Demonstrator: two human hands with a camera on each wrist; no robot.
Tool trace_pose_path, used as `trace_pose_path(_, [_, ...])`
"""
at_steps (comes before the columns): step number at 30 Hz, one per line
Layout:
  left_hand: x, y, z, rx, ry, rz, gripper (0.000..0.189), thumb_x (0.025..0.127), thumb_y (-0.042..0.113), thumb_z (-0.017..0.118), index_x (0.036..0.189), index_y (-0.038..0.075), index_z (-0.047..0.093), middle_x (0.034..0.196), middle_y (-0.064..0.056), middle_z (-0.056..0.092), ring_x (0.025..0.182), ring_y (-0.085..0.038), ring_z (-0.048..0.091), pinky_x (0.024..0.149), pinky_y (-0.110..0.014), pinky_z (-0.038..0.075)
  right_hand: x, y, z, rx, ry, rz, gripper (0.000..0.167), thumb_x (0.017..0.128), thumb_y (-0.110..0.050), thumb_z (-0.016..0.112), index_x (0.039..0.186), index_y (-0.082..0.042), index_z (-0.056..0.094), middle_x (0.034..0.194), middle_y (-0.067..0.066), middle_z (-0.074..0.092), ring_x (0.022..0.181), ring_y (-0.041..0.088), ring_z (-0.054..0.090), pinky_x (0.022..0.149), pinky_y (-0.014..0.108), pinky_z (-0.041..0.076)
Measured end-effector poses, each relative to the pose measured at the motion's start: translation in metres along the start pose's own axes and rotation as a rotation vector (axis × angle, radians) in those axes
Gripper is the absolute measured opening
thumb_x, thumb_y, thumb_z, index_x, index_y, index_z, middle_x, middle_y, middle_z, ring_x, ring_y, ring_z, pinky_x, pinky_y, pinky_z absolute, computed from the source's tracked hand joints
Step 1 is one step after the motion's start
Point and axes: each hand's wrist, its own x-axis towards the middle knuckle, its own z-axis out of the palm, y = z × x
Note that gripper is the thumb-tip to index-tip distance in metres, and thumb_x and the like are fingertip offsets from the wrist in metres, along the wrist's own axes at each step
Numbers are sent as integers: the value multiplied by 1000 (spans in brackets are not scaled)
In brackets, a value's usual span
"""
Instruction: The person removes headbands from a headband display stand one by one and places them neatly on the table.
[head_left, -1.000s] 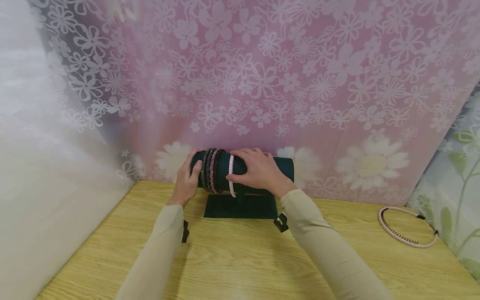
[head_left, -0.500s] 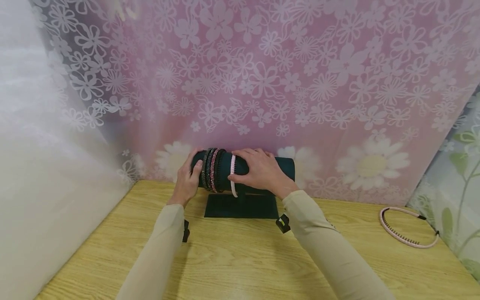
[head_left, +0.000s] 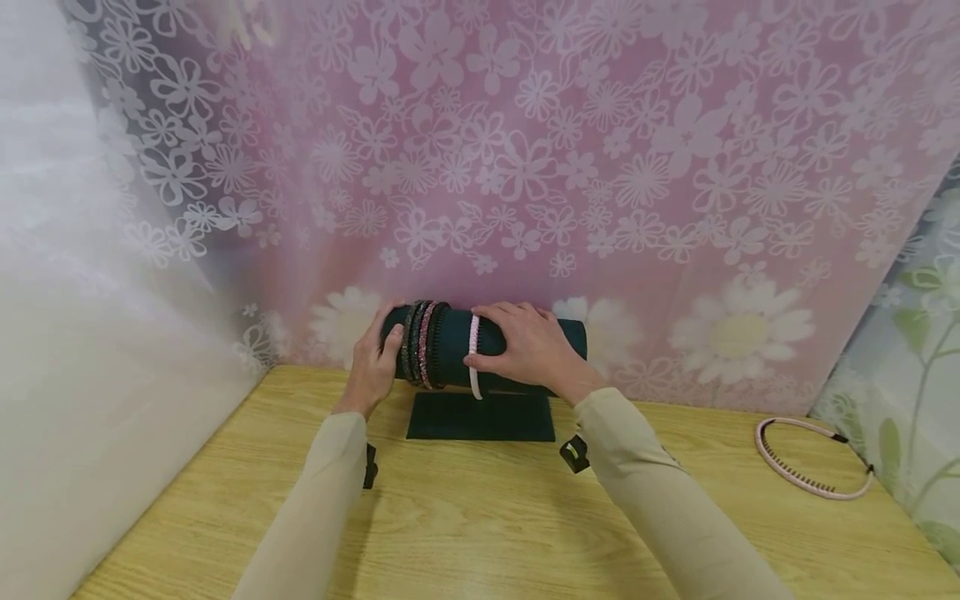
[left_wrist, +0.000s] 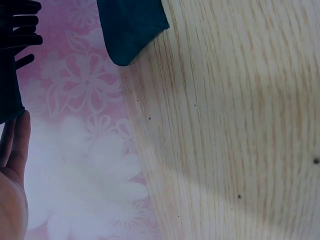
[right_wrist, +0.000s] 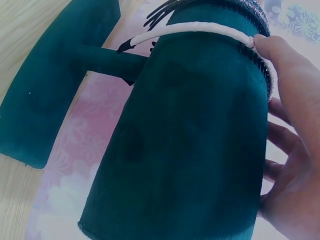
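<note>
Right grip (head_left: 528,346) holds a slim pale-pink headband (head_left: 474,337).

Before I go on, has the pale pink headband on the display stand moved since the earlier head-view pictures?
Yes: against the display stand's base, the pale pink headband has shifted slightly right, farther from the clustered headbands.

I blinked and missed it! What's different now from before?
The right hand and the pale headband by its thumb slid a little right along the green roll, farther from the sparkly headbands. Neither hand let go. The left hand still grips the roll's left end, and the pink headband stays on the table.
</note>
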Motion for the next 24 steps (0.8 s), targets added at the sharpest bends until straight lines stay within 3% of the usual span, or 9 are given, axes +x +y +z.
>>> trace_pose_path(24, [1, -2, 1, -19, -4, -10, 48, 110, 38, 40, 155, 21, 43, 158, -4, 48, 139, -28, 52, 115, -54, 40, -12, 12, -2, 9, 27, 7, 80, 86, -63, 73, 152, -25, 51, 152, 6, 55, 138, 35, 50, 112, 69, 37])
